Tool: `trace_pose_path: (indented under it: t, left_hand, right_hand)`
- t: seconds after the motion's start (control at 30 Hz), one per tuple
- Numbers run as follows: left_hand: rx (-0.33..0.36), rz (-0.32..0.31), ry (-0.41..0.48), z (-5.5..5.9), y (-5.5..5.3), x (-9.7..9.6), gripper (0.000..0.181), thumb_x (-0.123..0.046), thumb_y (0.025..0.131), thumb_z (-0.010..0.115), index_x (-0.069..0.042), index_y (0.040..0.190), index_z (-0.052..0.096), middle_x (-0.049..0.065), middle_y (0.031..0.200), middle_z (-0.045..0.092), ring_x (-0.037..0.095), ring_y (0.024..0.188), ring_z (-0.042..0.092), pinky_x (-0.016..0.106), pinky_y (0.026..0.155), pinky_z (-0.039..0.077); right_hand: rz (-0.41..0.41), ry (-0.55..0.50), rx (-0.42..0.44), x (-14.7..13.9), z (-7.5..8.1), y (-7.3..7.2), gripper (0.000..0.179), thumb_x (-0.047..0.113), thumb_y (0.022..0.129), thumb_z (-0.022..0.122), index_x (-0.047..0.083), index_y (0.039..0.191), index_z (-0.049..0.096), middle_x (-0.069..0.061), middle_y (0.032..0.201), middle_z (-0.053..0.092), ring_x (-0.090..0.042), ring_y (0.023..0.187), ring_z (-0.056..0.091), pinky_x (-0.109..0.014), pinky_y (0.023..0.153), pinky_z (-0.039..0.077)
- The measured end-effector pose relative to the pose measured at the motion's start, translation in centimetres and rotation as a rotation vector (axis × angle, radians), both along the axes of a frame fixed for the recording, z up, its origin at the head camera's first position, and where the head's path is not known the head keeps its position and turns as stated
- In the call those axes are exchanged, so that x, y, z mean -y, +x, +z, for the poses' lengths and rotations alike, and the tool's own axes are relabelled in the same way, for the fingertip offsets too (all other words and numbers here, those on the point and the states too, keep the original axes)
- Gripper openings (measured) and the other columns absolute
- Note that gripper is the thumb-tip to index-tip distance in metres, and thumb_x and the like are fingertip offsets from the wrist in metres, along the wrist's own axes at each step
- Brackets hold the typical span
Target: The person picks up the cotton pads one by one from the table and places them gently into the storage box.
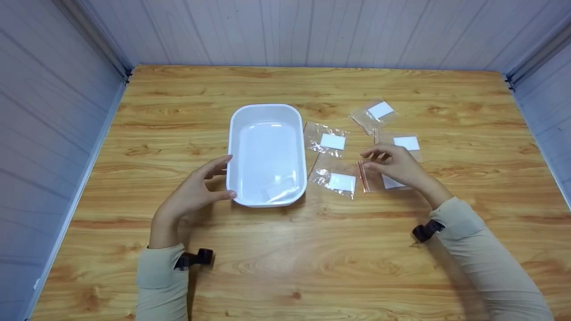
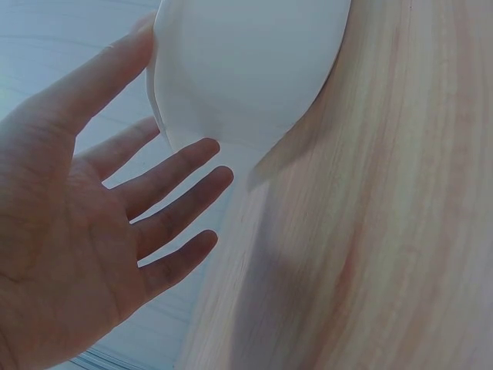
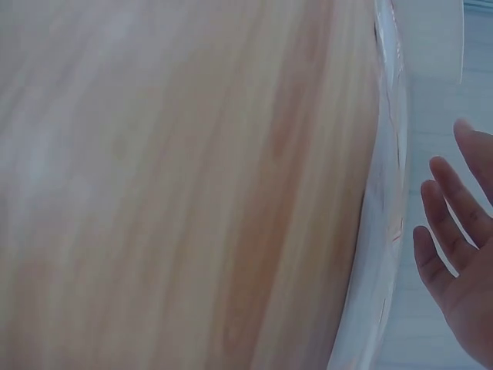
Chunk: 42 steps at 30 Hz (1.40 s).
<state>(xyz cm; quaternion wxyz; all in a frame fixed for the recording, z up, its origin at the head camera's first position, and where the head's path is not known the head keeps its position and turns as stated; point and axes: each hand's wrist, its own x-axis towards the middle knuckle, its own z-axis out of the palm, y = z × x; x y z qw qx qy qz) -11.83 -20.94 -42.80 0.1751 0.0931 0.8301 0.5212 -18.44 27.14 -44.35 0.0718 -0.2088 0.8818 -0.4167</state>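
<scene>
A white rectangular tray (image 1: 266, 151) stands left of the table's middle. Inside, near its front end, lies what looks like a clear bag (image 1: 282, 186), hard to make out through glare. My left hand (image 1: 192, 191) is at the tray's left side, thumb and fingers spread, fingertips at the rim; the left wrist view shows the fingers nearly straight. Over a clear zip bag (image 1: 365, 178) with a white card, my right hand (image 1: 395, 166) hovers, fingers loosely bent, and I see nothing held. The right wrist view shows its fingers apart.
Right of the tray lie several more clear zip bags with white cards: one near bag (image 1: 342, 182), one beside the tray (image 1: 332, 141), one at the back (image 1: 380, 110), one partly behind the right hand (image 1: 406, 143). Pale panels (image 1: 285, 33) enclose the wooden table.
</scene>
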Motion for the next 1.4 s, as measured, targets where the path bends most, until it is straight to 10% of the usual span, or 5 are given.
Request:
trace_pose_path:
  t: [0.3,1.4]
  left_hand:
    - [0.002,0.001,0.003,0.1,0.0,0.0,0.086,-0.028,0.08,0.085,-0.021,0.153,0.039,0.011,0.146,0.048,0.033,0.135,0.04,0.056,0.112,0.029]
    - [0.008,0.0,-0.006,-0.1,0.0,0.0,0.088,-0.03,0.08,0.085,-0.021,0.154,0.037,0.012,0.147,0.047,0.034,0.137,0.038,0.058,0.113,0.026]
  right_hand:
    - [0.021,0.084,0.041,-0.8,-0.4,-0.8,0.032,0.006,0.085,0.078,0.0,0.114,0.069,-0.014,0.107,0.067,-0.029,0.098,0.062,-0.044,0.087,0.051]
    - [0.047,0.217,0.004,-1.6,-1.0,-1.8,0.032,0.007,0.078,0.084,-0.002,0.106,0.072,-0.009,0.09,0.061,-0.02,0.084,0.054,-0.02,0.073,0.046]
